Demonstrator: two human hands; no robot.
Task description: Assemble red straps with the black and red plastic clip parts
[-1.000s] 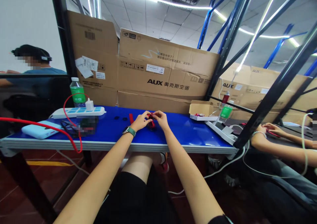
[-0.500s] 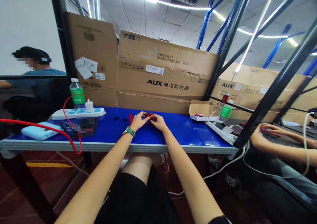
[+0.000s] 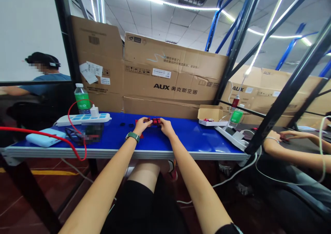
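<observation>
Left hand and right hand closed in at centre of the blue worktop, fingers curled, gripping a small red-and-black object between them, one hand at each end. Object sits just above the surface; its exact form is too small to tell. Green-strapped wristwatch on left wrist. A red strip lies just beside the left hand, partly hidden by it. Two small black discs lie further left on the worktop. Beyond them, toward the left end: white power strip with blue switches, white plug charger, green-labelled water bottle, pixelated item, pale blue power bank, and a red cable looping across them. Right of the hands: small open cardboard box holding small red items, then a second power strip angled at the worktop's right end. Stacked AUX cartons stand along the back edge. At far right, a co-worker's hand rests on a separate dark desk. Upper left, behind glass, sits a person in a blue shirt.
</observation>
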